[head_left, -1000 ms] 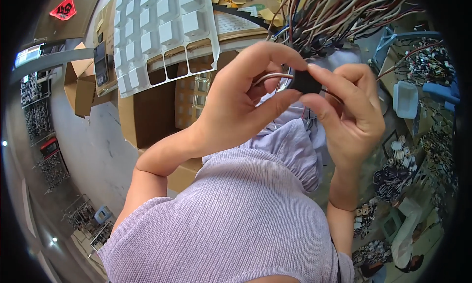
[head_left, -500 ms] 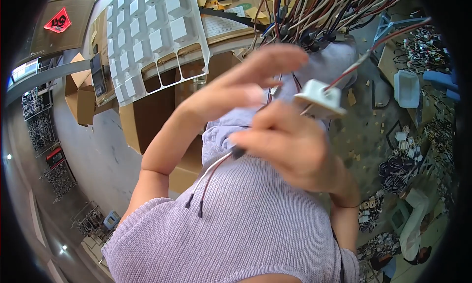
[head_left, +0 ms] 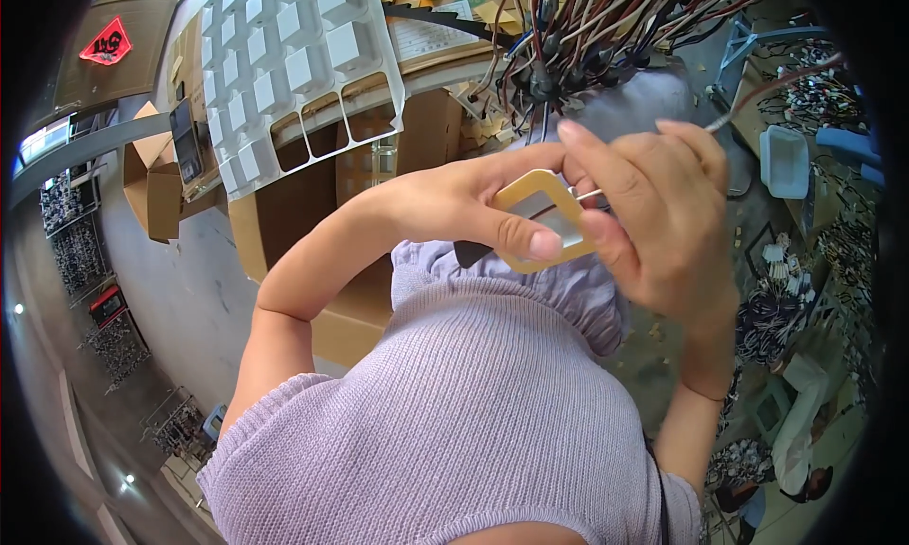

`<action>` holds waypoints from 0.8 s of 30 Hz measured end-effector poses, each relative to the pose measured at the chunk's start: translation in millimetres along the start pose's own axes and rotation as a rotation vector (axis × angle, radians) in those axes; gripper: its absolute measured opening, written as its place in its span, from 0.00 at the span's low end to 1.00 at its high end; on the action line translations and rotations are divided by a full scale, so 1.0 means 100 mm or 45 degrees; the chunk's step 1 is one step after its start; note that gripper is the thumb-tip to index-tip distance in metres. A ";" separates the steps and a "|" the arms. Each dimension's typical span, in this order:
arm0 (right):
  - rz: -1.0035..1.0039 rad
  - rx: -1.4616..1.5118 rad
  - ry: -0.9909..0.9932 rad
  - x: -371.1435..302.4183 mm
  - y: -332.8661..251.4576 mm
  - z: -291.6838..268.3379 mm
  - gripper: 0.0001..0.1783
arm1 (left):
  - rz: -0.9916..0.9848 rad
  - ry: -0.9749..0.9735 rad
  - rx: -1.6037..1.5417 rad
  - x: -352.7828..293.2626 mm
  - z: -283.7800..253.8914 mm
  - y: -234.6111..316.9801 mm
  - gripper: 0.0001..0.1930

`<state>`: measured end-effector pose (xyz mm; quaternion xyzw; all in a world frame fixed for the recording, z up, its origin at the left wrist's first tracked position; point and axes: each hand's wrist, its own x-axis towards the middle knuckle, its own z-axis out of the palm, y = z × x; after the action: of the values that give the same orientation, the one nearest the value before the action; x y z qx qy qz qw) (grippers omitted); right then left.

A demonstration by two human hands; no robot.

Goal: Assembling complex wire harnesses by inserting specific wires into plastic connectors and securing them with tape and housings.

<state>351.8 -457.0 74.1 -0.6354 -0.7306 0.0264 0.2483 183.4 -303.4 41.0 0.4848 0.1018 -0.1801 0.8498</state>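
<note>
My left hand (head_left: 454, 199) is closed on a small white plastic housing with a yellowish square rim (head_left: 538, 179), its thumb laid across the near edge. The open underside of this housing is turned toward me. A thin light wire (head_left: 589, 195) runs from inside it to my right hand (head_left: 668, 199), whose thumb and fingers close around the wire just right of the housing. Past the right hand, a reddish-brown and white cable (head_left: 781, 86) extends to the upper right. Below the left palm a black piece (head_left: 471, 252) sticks out; what it belongs to is hidden.
A white tray of square housings (head_left: 294, 71) stands at the upper left, above an open cardboard box (head_left: 284, 228). A thick bundle of cables (head_left: 587, 48) lies ahead. To the right are a pale blue bin (head_left: 784, 166) and heaps of wired parts. A co-worker's sleeve (head_left: 800, 422) shows at lower right.
My left hand has taken hold of the housing, which has turned its underside toward me. My right hand has moved right and up onto the wire. The two black-tipped wire ends no longer show.
</note>
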 end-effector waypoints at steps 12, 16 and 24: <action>0.085 0.413 -0.077 -0.37 -0.19 -0.07 0.13 | -0.157 -0.047 -0.020 -0.12 0.30 -0.24 0.16; 0.128 0.626 -0.115 -0.42 -0.25 -0.07 0.09 | -0.149 -0.148 0.037 -0.17 0.48 -0.24 0.15; 0.342 0.788 0.072 -0.47 -0.42 -0.07 0.10 | -0.077 -0.200 -0.035 -0.23 0.55 -0.30 0.16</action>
<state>319.6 -511.5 79.3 -0.6210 -0.5906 0.2616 0.4439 150.3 -359.4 53.5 0.4541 0.0520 -0.2417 0.8560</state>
